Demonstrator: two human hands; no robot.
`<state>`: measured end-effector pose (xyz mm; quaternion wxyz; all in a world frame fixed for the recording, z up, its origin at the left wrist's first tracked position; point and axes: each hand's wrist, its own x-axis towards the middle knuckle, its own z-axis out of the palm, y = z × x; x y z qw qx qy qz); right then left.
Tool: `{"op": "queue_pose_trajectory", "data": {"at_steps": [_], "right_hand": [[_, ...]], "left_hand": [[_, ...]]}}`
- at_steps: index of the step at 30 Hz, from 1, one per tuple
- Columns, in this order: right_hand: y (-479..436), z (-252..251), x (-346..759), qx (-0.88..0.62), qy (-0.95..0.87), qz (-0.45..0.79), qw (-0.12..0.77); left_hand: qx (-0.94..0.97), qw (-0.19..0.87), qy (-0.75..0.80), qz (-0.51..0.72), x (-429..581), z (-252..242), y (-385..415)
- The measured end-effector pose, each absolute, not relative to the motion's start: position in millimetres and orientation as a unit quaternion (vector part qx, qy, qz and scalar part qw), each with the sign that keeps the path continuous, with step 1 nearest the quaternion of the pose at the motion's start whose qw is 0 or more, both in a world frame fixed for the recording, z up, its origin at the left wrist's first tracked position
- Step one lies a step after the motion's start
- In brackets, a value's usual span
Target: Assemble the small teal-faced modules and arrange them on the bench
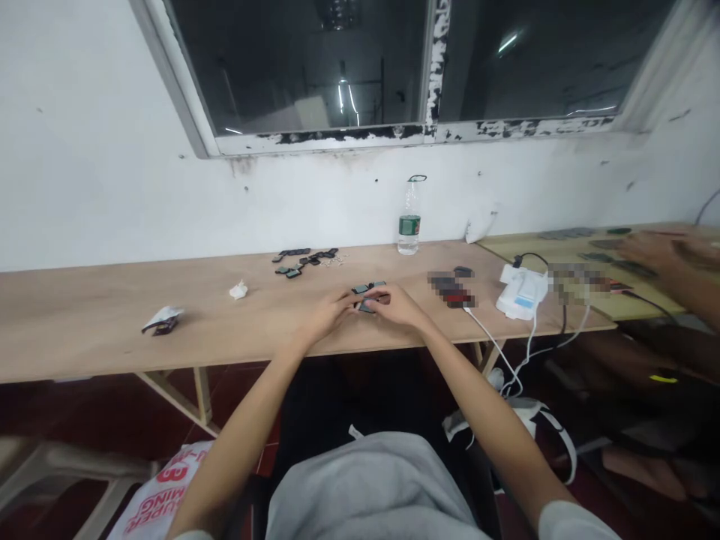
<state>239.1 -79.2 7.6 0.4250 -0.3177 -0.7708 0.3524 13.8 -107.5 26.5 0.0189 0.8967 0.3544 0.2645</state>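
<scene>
Clock positions are taken from the held piece, twelve being straight ahead.

Progress: work is judged to be under way on one small dark piece (368,305), held between the hands near the front edge of the bench (247,330). Similar pieces (361,289) lie just beyond it at twelve o'clock. A loose group of dark pieces (291,272), with small pale bits (338,261) beside it, lies between ten and eleven. Which pieces are finished and which remain cannot be established from this view.

Hands: the right hand (400,303) is part-closed, fingers curled, thumb laid on the small dark piece; judged a light grip. The left hand (333,309) is also part-curled, its fingertips meeting the piece from nine o'clock; whether it grips or only steadies cannot be told.

Surroundings: a bottle (409,234) stands upright at one o'clock.
</scene>
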Motion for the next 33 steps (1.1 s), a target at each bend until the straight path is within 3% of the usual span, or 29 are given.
{"op": "queue_pose_trajectory", "data": {"at_steps": [11,21,24,29,33], "right_hand": [[-78.3,6.8,233.9,-0.315,-0.72,0.418,0.456],[-88.7,15.8,231.2,-0.293,-0.74,0.443,0.413],[-89.1,14.3,227.1,-0.3,-0.744,0.428,0.417],[-78.5,0.3,220.3,-0.37,-0.765,0.335,0.407],[-68.2,-8.9,225.0,-0.385,-0.783,0.294,0.39]], "left_hand": [[0.851,0.029,0.394,0.346,16.0,21.6,-108.2],[0.702,0.375,0.427,0.429,18.8,20.9,-106.9],[0.705,0.357,0.44,0.426,20.0,19.3,-108.3],[0.742,0.201,0.505,0.392,27.9,1.6,-102.8],[0.778,0.144,0.488,0.367,30.9,-10.3,-95.7]]}}
